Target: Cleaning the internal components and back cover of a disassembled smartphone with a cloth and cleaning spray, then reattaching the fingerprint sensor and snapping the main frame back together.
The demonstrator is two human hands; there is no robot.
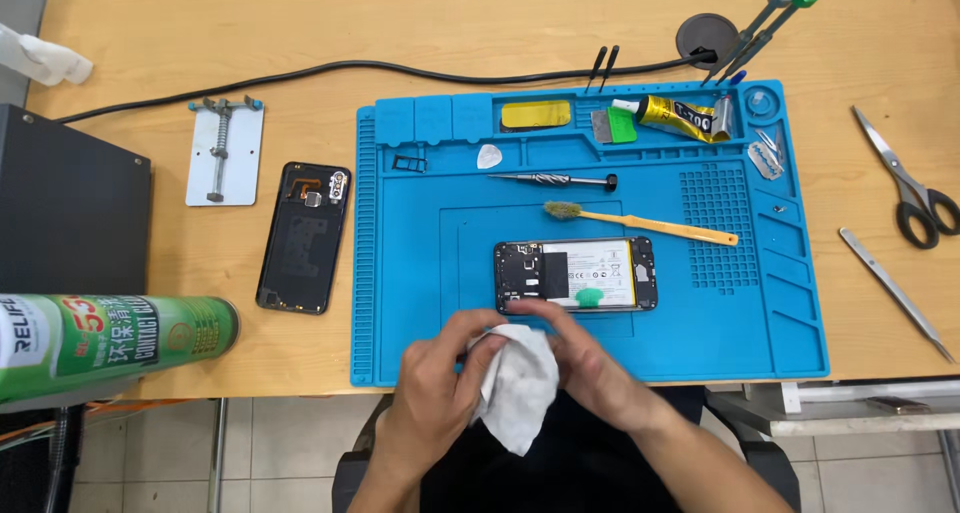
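Low in the frame's centre, both the left hand (432, 378) and right hand (590, 365) had their fingers closed on a white cloth (517, 383). Just above lay an opened phone (575, 274) on the blue mat (420, 273).

Wooden worktop (300, 33). Blue repair mat (420, 203) lies centre-right, reaching the near edge. Left of it: black phone back cover (303, 238), metal clamp plate (225, 153). Green spray can (110, 345) at near-left edge. Scissors (915, 188) and metal pry tool (895, 293) near right edge. Black cable (350, 70) runs along the far side.

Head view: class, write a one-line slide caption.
Both hands, left and right, hold a white cloth near an opened phone on a blue mat.
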